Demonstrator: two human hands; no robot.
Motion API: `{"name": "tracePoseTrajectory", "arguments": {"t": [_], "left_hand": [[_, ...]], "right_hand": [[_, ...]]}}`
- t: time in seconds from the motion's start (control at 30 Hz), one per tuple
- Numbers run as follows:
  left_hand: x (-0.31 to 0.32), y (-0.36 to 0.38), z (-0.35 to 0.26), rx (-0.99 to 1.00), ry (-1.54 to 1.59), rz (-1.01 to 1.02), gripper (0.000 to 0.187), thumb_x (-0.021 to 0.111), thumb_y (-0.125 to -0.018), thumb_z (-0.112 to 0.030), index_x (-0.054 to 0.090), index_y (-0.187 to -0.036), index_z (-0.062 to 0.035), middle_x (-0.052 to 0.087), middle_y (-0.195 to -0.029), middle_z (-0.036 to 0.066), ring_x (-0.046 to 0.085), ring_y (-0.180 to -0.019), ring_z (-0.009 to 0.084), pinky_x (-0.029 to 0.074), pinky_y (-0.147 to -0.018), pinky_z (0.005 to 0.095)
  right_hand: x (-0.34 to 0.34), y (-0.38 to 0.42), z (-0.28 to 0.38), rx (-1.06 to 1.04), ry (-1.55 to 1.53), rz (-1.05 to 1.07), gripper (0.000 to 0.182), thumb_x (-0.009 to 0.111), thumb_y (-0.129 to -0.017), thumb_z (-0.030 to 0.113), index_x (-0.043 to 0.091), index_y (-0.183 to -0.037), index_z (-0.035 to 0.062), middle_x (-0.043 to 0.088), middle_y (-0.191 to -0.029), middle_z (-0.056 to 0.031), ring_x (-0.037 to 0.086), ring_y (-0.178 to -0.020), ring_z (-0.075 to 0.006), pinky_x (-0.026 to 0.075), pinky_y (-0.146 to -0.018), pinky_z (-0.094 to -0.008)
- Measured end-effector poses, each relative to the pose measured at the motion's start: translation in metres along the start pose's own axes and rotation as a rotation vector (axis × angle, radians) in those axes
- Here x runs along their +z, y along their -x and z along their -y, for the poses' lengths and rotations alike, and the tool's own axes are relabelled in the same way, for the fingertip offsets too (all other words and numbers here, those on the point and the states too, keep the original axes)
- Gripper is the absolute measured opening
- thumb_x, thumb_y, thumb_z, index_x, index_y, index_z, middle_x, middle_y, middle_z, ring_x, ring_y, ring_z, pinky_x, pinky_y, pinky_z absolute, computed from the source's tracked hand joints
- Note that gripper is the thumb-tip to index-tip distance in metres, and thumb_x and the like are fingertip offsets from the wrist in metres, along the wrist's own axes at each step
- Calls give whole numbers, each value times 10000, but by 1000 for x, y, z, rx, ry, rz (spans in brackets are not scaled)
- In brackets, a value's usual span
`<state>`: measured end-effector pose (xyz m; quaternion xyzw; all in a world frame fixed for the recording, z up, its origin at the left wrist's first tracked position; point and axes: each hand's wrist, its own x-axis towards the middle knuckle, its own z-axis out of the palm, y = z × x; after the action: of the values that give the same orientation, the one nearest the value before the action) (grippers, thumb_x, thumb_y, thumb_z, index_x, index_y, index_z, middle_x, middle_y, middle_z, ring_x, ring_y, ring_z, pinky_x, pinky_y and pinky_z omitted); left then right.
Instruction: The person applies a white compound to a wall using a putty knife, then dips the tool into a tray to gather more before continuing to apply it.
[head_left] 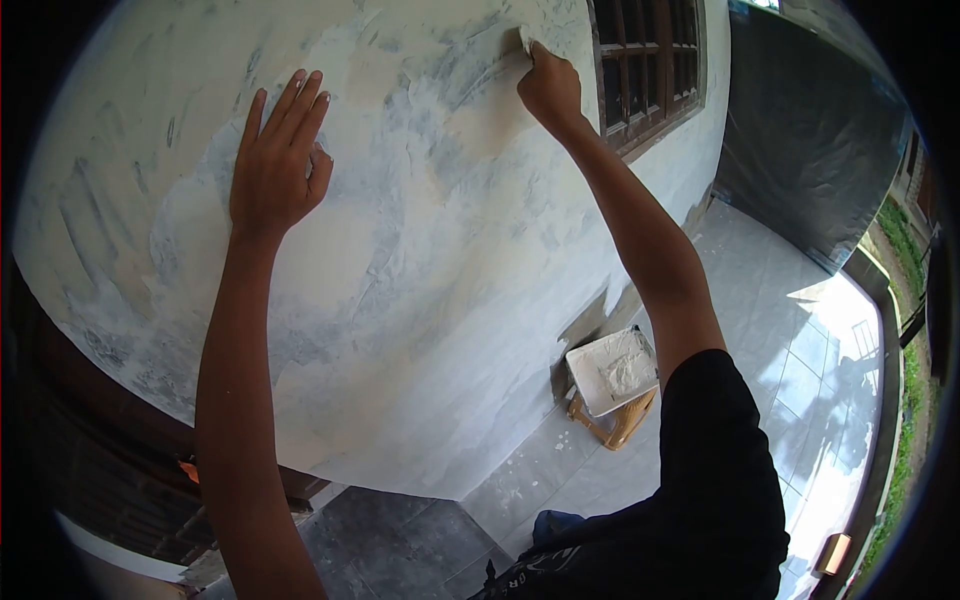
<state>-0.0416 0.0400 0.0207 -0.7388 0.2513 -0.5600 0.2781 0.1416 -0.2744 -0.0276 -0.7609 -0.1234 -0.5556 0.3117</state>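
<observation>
black sleeve (pixel 718 450), tray (pixel 590 372) atop stool (pixel 630 420) beyond; right grip (pixel 551 90) holds scraper (pixel 525 40), left grip (pixel 278 170) spread.

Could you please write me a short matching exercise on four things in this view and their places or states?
1. Left hand
2. Right hand
3. White tray
4. Window

A. On a stool
B. Closed around a scraper
C. Brown-framed, with bars
D. Open, palm towards the wall

Pairs: 1-D, 2-B, 3-A, 4-C

1 L hand (pixel 277 178), 1 R hand (pixel 552 90), 1 scraper (pixel 525 41), 1 paste tray (pixel 588 368), 1 stool (pixel 627 420), 1 dk sheet (pixel 800 135)
</observation>
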Motion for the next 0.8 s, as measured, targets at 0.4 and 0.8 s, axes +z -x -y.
{"name": "tracePoseTrajectory", "arguments": {"t": [0.4, 0.8], "left_hand": [[3, 2, 3, 0, 16, 21, 540, 467, -811, -25, 568, -1341, -27, 476, -1504, 75, 395, -1429, 232, 249, -1194, 494], [0, -1, -1, -5, 1, 7, 471, 511, -820, -59, 614, -1279, -19, 522, -1461, 99, 428, -1408, 231, 258, -1193, 492]], "right_hand": [[-61, 86, 62, -52, -436, 92, 350, 524, -832, -28, 623, -1166, -62, 664, -849, -292, 657, -809, -456, 535, -744, -477], [-17, 195, 101, -352, -300, 238, 554, 534, -816, -84, 417, -1356, -119, 552, -1273, -351, 644, -1045, -445, 571, -842, -444]]}}
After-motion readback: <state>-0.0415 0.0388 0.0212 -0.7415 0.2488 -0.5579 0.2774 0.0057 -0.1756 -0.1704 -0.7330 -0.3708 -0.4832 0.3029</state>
